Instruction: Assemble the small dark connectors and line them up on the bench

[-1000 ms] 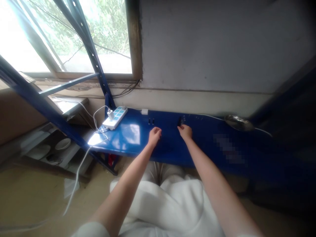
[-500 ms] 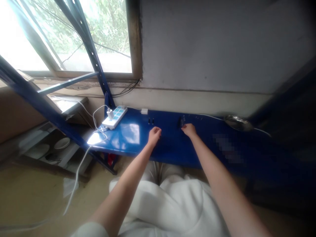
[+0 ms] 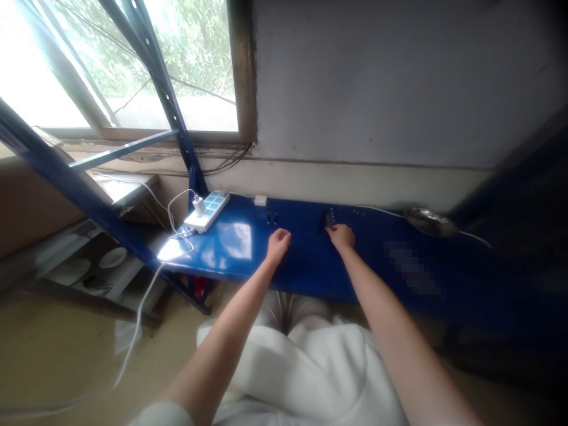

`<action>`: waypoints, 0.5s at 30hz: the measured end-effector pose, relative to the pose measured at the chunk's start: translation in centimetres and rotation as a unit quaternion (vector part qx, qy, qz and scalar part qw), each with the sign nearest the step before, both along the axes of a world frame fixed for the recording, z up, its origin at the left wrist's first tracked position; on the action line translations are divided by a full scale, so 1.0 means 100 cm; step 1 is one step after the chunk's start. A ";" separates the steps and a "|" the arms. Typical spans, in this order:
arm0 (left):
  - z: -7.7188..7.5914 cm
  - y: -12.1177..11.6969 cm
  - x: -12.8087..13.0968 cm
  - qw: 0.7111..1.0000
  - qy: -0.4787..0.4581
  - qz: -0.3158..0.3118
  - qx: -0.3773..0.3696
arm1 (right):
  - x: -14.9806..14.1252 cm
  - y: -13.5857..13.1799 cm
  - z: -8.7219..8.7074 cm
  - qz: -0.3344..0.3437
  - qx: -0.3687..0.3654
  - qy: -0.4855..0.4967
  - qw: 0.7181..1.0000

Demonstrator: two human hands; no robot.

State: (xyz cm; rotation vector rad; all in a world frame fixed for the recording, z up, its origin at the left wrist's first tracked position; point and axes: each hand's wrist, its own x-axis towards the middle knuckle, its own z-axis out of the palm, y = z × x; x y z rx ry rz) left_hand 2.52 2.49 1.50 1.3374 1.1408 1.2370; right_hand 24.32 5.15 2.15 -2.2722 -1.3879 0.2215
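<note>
My left hand [image 3: 278,245] rests over the blue tabletop [image 3: 306,260] with its fingers curled together. Whatever it may hold is too small to make out. Just beyond it lie two small black pieces [image 3: 272,219], side by side. My right hand [image 3: 341,236] reaches with pinched fingertips to the near end of a cluster of small dark and clear parts [image 3: 329,217]. Whether a part sits between those fingertips is hidden by their size and blur. Farther back and to the right are several tiny pale bits [image 3: 358,212].
A white power strip [image 3: 207,212] with a plugged-in charger stands at the left end. A white adapter [image 3: 260,201] lies at the back edge. To the right sits a shiny metal dish [image 3: 429,221] beside a white cable [image 3: 474,237]. Blue rack posts [image 3: 171,106] rise at left.
My right hand has shifted slightly right from the left side of the small parts to their near end. My left hand stays in place, still curled.
</note>
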 end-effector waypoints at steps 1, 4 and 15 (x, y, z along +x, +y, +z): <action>0.000 0.000 0.000 1.000 -0.001 0.000 0.000 | 0.000 0.001 0.000 -0.001 -0.002 0.003 1.000; 0.001 0.000 0.000 1.000 -0.001 -0.001 0.000 | 0.003 0.002 0.001 0.002 -0.008 0.013 1.000; 0.002 -0.001 0.001 1.000 0.003 0.000 0.003 | 0.006 0.006 0.003 0.037 -0.029 0.007 0.999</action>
